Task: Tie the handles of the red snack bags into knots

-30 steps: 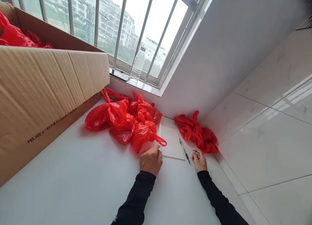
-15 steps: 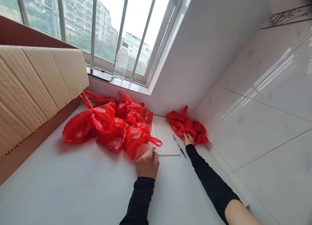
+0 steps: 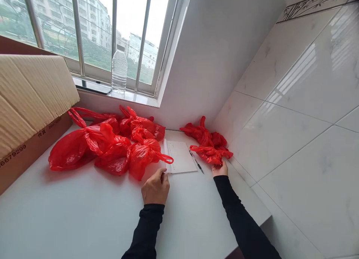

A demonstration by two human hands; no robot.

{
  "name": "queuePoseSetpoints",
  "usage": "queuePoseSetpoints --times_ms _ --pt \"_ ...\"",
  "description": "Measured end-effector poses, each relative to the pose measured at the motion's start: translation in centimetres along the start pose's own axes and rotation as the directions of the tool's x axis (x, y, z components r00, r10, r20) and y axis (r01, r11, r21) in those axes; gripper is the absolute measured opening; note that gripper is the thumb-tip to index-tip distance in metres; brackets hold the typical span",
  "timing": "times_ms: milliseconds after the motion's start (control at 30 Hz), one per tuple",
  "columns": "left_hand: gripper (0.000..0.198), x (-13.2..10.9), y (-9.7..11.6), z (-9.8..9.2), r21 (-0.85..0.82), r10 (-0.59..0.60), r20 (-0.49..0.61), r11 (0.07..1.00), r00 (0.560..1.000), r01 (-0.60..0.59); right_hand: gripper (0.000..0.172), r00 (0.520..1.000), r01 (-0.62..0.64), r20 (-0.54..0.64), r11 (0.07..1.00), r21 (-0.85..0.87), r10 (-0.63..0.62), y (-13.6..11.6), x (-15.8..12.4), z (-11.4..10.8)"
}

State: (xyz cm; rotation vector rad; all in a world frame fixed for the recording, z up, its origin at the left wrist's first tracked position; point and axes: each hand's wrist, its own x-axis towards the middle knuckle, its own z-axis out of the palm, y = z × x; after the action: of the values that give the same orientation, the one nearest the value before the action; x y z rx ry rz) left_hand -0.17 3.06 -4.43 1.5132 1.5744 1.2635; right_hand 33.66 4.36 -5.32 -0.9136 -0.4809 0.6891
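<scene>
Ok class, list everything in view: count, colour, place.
table: 1, white, foreground
barred window: 1, grey, upper left
buildings: several, pale, outside
bottle: 1, clear, on windowsill
flat device: 1, dark, on windowsill
cardboard box: 1, brown, far left
notepad: 1, white, back centre
pen: 1, black, notepad's right edge
knotted bags: several, red, left of notepad
loose bags: count unclear, red, back right
walls: 2, pale, behind and right
left hand: 1, black-sleeved, by notepad's corner
right hand: 1, black-sleeved, touching loose bags
</scene>
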Motion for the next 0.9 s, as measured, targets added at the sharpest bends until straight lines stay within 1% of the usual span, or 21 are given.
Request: queuePoseSetpoints --times_ms 100,133,200,267,300,367,400,433,467,533,600,667,700,733,800,833,867,900 --pt "0.023 0.0 0.6 -0.8 -0.124 -0.051 0.068 0.990 0.996 0.060 0.020 1.000 -0.026 -0.003 0.999 0.030 0.026 -2.3 -1.3 0.2" --pt "0.024 0.0 0.9 -0.9 -0.183 -0.061 0.111 0.980 0.992 0.081 0.019 0.999 -0.045 0.016 0.998 0.035 0.044 -2.9 -1.8 0.7" --pt "0.035 0.1 1.8 -1.0 -0.307 -0.069 0.221 0.942 0.973 0.137 0.020 0.991 -0.100 0.087 0.995 0.028 0.098 -3.3 -2.9 2.1" --pt "0.052 0.2 2.8 -0.9 -0.401 -0.062 0.340 0.893 0.938 0.205 0.022 0.965 -0.176 0.193 0.984 -0.008 0.175 -2.5 -4.2 4.0" --pt "0.058 0.2 3.3 -0.8 -0.462 -0.072 0.399 0.845 0.914 0.269 0.024 0.943 -0.217 0.252 0.975 -0.038 0.220 -1.8 -5.0 5.0" --pt "0.062 0.1 3.9 -0.7 -0.570 -0.110 0.501 0.704 0.858 0.423 0.023 0.885 -0.281 0.356 0.954 -0.106 0.301 0.1 -6.5 6.7" --pt "0.061 0.1 4.0 -0.6 -0.606 -0.133 0.529 0.631 0.838 0.483 0.020 0.855 -0.298 0.400 0.944 -0.140 0.329 1.0 -7.2 7.2" --pt "0.060 0.0 4.1 -0.5 -0.630 -0.157 0.538 0.578 0.828 0.519 0.016 0.830 -0.303 0.437 0.938 -0.169 0.347 1.8 -7.7 7.6" --pt "0.062 0.0 4.1 -0.4 -0.639 -0.181 0.528 0.559 0.830 0.528 0.014 0.813 -0.297 0.464 0.936 -0.190 0.352 2.3 -8.2 7.8" --pt "0.068 0.1 4.1 -0.3 -0.622 -0.212 0.468 0.610 0.858 0.490 0.013 0.806 -0.263 0.489 0.942 -0.209 0.333 2.6 -8.6 7.5" --pt "0.072 0.3 4.3 -0.1 -0.601 -0.237 0.412 0.654 0.880 0.458 0.022 0.822 -0.217 0.489 0.954 -0.208 0.294 2.0 -8.6 6.9" --pt "0.065 0.6 4.5 0.2 -0.573 -0.252 0.373 0.695 0.893 0.435 0.027 0.826 -0.095 0.519 0.961 -0.260 0.222 0.9 -8.6 6.3" --pt "0.060 0.7 4.6 0.4 -0.557 -0.256 0.359 0.713 0.898 0.426 0.030 0.808 -0.003 0.560 0.952 -0.305 0.181 0.3 -8.6 6.1" --pt "0.056 0.8 4.8 0.6 -0.542 -0.258 0.350 0.728 0.900 0.419 0.034 0.775 0.103 0.615 0.931 -0.351 0.146 -0.2 -8.6 6.0" --pt "0.051 1.0 4.8 1.0 -0.513 -0.266 0.336 0.752 0.903 0.413 0.042 0.688 0.294 0.717 0.861 -0.416 0.112 -0.7 -8.6 6.0" --pt "0.051 1.0 4.8 1.2 -0.500 -0.274 0.329 0.762 0.904 0.413 0.042 0.659 0.346 0.744 0.835 -0.428 0.109 -0.8 -8.6 6.0" --pt "0.051 1.1 4.6 1.3 -0.488 -0.282 0.320 0.769 0.904 0.413 0.037 0.648 0.376 0.754 0.817 -0.437 0.105 -0.7 -8.6 6.1" --pt "0.052 1.1 4.4 1.4 -0.478 -0.290 0.311 0.775 0.905 0.412 0.030 0.654 0.391 0.750 0.805 -0.446 0.098 -0.6 -8.6 6.1"
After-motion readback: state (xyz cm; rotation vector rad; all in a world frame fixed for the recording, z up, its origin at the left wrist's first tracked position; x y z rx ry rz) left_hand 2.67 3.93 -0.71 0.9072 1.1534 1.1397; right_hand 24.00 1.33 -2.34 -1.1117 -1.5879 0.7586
